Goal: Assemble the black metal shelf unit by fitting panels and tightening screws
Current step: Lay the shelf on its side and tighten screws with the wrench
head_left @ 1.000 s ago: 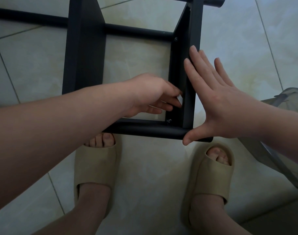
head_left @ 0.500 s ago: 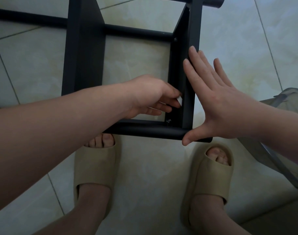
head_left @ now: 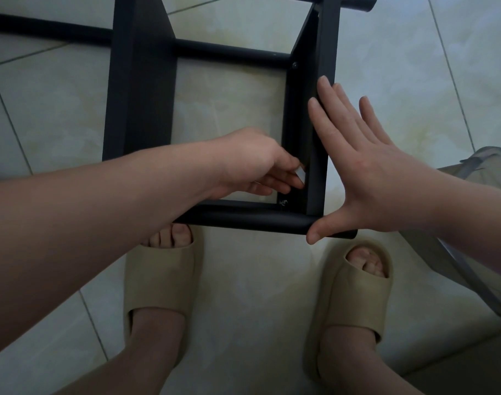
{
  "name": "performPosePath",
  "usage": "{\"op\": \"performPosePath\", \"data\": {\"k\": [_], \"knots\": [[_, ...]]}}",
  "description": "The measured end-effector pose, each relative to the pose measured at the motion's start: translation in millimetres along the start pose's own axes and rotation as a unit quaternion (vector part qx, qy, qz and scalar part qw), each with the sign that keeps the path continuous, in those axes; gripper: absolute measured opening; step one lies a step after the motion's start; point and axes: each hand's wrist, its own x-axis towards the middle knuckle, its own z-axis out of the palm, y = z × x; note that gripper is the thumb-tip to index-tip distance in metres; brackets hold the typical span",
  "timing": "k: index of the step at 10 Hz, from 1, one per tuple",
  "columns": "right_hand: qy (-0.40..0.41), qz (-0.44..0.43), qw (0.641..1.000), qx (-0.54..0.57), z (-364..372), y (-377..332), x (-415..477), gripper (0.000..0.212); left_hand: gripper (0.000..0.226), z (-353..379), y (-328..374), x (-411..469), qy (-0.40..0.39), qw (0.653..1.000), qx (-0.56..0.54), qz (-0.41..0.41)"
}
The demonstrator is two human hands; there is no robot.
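Observation:
The black metal shelf unit (head_left: 243, 216) stands on the tiled floor in front of my feet. Two upright black panels sit between its round tubes, one on the left (head_left: 138, 81) and one on the right (head_left: 320, 109). My right hand (head_left: 366, 166) lies flat with straight fingers against the outer face of the right panel, its thumb on the near tube. My left hand (head_left: 258, 163) reaches inside the frame and pinches a small white object (head_left: 300, 173) against the panel's inner face. A screw (head_left: 284, 203) sits in the near inner corner, another (head_left: 294, 65) at the far corner.
My two feet in beige slippers (head_left: 161, 277) (head_left: 357, 292) stand just under the near tube. A grey translucent container (head_left: 471, 223) lies at the right edge. A long black tube (head_left: 44, 27) of the unit runs off to the left.
My left hand's fingers have shifted slightly on the small white object. My right hand stays flat on the panel; the frame has not moved.

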Motion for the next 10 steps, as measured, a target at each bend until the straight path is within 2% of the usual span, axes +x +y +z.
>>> {"op": "performPosePath", "data": {"k": [3, 5, 7, 10], "knots": [[0.007, -0.003, 1.0, 0.0, 1.4, 1.2, 0.3, 0.152, 0.014, -4.1, 1.1, -3.0, -0.014, 0.999, 0.05, 0.009], [0.005, -0.002, 1.0, 0.003, 1.2, 0.6, 0.3, 0.152, 0.013, -6.7, -3.5, -4.2, -0.021, 0.999, 0.042, 0.009], [0.005, -0.002, 1.0, 0.003, 0.9, 0.5, 0.2, 0.152, 0.021, -10.3, -4.0, -6.3, -0.028, 0.997, 0.071, 0.011], [0.007, -0.003, 1.0, 0.002, 1.6, 0.8, 0.3, 0.152, 0.019, -16.5, -2.1, -12.1, -0.055, 0.982, 0.176, 0.031]]}}
